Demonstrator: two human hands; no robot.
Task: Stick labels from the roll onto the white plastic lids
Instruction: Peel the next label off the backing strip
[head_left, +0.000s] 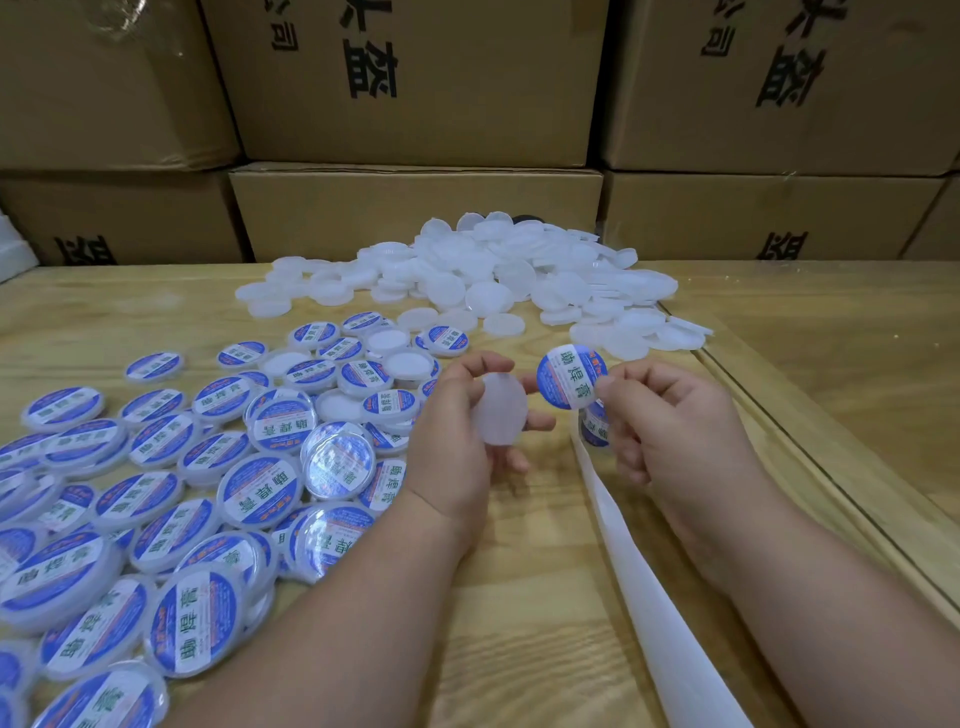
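My left hand (452, 441) holds a bare white plastic lid (500, 410) upright by its rim between thumb and fingers. My right hand (670, 421) pinches a round blue-and-white label (569, 375) by its right edge, just right of the lid and apart from it. The white backing strip (639, 571) of the label roll runs from under my right hand down to the bottom edge, with another label (595, 426) on it near my fingers. A heap of unlabelled white lids (498, 280) lies at the back centre. Labelled lids (171, 499) are spread over the left.
The wooden table (545, 597) carries everything. Stacked cardboard boxes (415, 208) stand along its far edge. A seam and raised wooden edge (810, 452) run diagonally on the right.
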